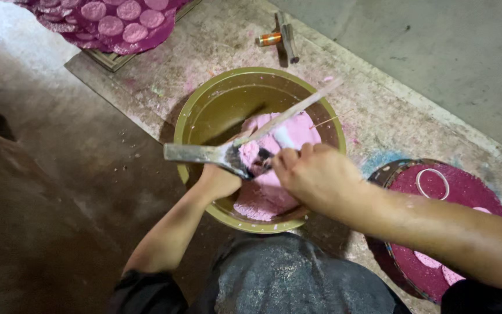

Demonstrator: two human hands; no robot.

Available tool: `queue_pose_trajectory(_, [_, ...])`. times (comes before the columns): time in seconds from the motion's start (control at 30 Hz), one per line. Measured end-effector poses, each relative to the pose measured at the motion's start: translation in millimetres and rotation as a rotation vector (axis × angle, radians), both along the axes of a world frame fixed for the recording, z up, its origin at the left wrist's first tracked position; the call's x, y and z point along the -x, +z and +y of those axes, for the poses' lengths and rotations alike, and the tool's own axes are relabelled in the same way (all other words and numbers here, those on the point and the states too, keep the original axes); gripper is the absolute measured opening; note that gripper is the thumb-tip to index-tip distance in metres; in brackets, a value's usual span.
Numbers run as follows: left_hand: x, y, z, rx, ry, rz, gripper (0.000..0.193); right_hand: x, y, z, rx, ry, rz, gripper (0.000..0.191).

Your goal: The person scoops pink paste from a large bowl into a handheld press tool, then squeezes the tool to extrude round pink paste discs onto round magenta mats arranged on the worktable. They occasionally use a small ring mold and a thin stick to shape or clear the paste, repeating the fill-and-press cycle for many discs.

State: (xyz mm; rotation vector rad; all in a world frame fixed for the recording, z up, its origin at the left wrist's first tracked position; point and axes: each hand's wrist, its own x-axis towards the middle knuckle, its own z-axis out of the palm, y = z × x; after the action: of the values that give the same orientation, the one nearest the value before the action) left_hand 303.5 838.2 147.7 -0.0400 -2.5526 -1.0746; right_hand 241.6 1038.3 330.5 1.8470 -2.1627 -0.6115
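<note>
Centre of frame: round olive-green basin (204, 110) on a stained, pink-dusted board (379, 110). Inner wall wet and smeared; lower right half filled with pale pink paste (262, 197), lumpy, thick, piled toward the near rim.

Lower right: round dark tray (466, 186) coated in magenta powder, a thin pale ring (433, 183) lying on it, paler pink patches near its right edge.

Upper left corner: magenta sheet (111, 23) patterned with lighter pink discs, draped over a flat frame.

Over the basin: right hand (315, 174), fingers curled tight around a long flat stick (297, 110), paste-coated, slanting to the upper right past the rim. Left hand (219, 181) low inside the near rim, closed on a flat grey scraper (201, 153), blade projecting left, paste clotted at its inner end. Stick and scraper meeting above the paste.

Top centre: small orange-banded tool (280, 36) on the board, well apart from the basin.
</note>
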Motion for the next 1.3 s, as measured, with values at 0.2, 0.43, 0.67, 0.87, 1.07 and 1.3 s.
queue_pose_trajectory(0.2, [-3.0, 13.8, -18.5, 0.345, 0.175, -0.085, 0.059, 4.7, 31.3, 36.3, 0.091, -0.301, -0.247, 0.014])
queue_pose_trajectory(0.43, [2.9, 16.9, -1.8, 0.233, 0.160, -0.022, 0.073, 0.1, -24.2, 0.9, 0.036, -0.146, -0.058, 0.024])
queue_pose_trajectory(0.67, [2.1, 15.1, -26.6, 0.068, 0.404, 0.002, 0.068, 26.3, -31.4, 47.2, 0.288, -0.442, -0.442, 0.020])
queue_pose_trajectory(0.87, [18.2, 7.4, -8.6, 0.329, 0.500, -0.054, 0.060, 15.2, -128.1, 13.4, 0.739, -0.594, -1.118, 0.040])
queue_pose_trajectory(1.07, [24.3, -18.9, -45.7, 0.195, 0.536, 0.279, 0.140, -0.2, -169.6, 30.6, 0.767, -0.318, -1.246, 0.042])
queue_pose_trajectory(1.3, [18.9, -62.6, -60.5, -1.090, 0.058, 0.120, 0.032, 11.9, -136.0, 35.9, 0.364, -0.441, -1.198, 0.047])
